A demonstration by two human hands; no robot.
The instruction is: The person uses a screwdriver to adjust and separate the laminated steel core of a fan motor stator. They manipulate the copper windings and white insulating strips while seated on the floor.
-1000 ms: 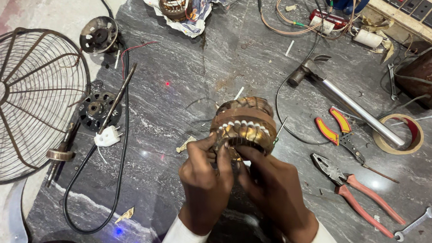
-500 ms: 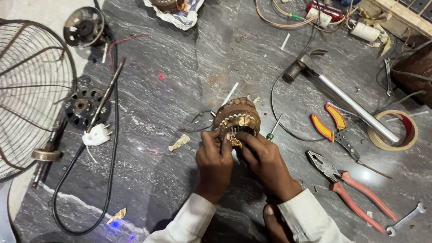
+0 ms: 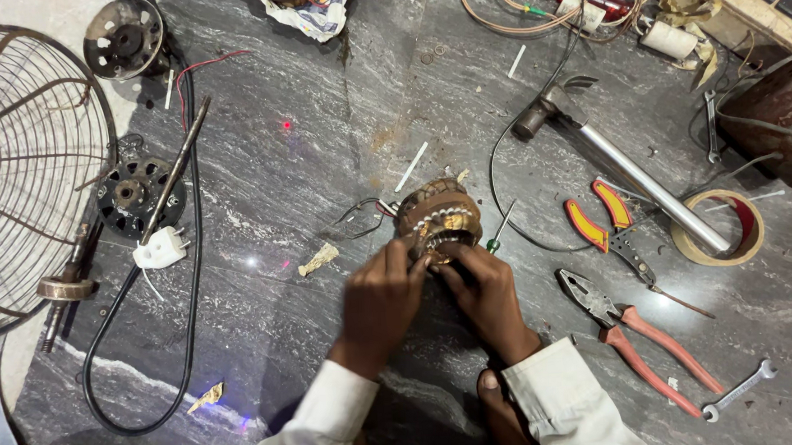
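Both hands are on the motor coil [image 3: 437, 218], which sits mid-floor on dark stone. Left hand [image 3: 377, 300] pinches its near rim, right hand [image 3: 488, 288] grips beside it; pliers [image 3: 642, 340] and hammer [image 3: 619, 166] lie to the right.

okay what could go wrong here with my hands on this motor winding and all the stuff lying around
Both hands, left hand and right hand, press on the motor stator; a slip might nick its copper windings. Its thin wires trail loose on the floor and could snag. The combination pliers and small screwdriver lie close by the right hand, easy to knock.
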